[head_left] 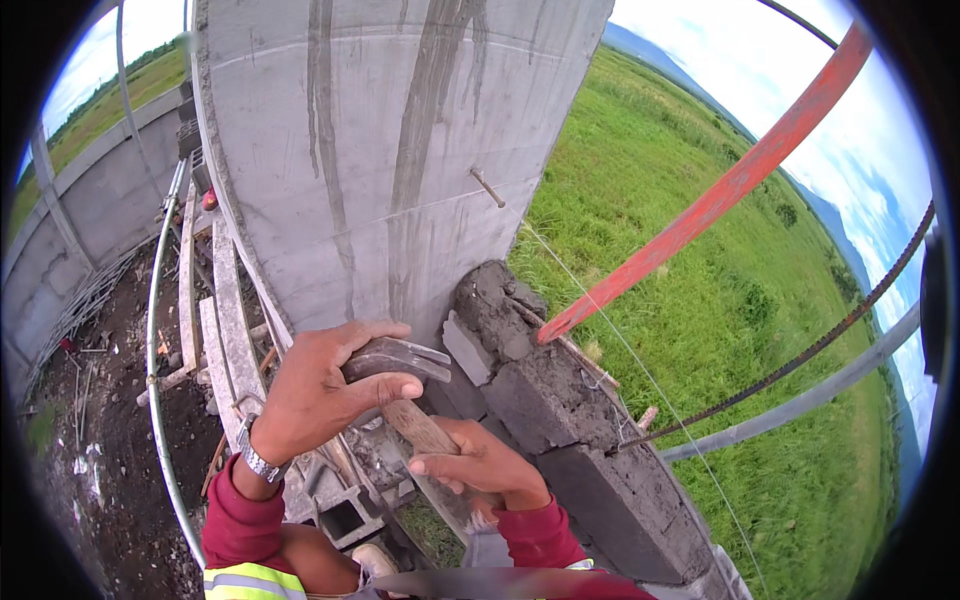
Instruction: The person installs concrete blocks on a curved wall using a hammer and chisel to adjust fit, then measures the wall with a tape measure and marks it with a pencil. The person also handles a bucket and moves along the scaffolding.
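Observation:
A claw hammer with a wooden handle is between my two hands, in front of my body. My left hand is wrapped round the hammer's metal head, and its thumb lies along the side below the claw. The fingers of my right hand close round the handle lower down. Just beyond and to the right runs a course of grey concrete blocks. Wet-looking mortar is heaped on its far end, against a tall grey concrete wall.
A nail-like peg sticks out of the wall, and a thin string slants past the blocks. A red pole, a bent rebar and a grey pipe cross the right side. Planks and a metal pipe stand left.

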`<state>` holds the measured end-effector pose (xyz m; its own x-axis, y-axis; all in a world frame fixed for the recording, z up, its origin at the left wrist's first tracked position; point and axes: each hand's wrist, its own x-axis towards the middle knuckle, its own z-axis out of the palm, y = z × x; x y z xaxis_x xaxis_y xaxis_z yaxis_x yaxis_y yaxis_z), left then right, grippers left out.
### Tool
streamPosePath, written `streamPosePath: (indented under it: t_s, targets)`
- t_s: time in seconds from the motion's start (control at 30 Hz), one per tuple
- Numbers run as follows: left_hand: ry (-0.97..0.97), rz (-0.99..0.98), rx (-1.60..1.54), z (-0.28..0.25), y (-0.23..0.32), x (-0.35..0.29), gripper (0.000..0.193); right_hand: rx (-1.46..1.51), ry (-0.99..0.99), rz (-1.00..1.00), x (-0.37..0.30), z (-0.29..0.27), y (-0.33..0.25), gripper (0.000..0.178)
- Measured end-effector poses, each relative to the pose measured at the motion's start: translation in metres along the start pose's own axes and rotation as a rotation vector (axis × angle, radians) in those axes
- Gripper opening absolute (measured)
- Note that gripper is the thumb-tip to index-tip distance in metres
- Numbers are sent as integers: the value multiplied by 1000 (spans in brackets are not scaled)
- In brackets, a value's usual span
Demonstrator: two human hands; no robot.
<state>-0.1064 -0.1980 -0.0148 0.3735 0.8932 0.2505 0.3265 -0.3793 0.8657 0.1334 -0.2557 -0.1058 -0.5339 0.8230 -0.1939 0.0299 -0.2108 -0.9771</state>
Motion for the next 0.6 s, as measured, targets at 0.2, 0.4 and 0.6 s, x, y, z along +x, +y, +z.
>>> streamPosePath:
  t_s: [0.2, 0.4, 0.6]
  targets:
    - [81, 59, 93, -21, 36, 26, 67, 28, -123, -9, 13, -5, -44, 40]
    - [495, 407, 157, -27, 138, 106, 79, 218, -35, 231, -46, 0, -60, 40]
    - [704, 1216, 655, -43, 283, 287, 53, 192, -21, 400, -109, 10, -82, 45]
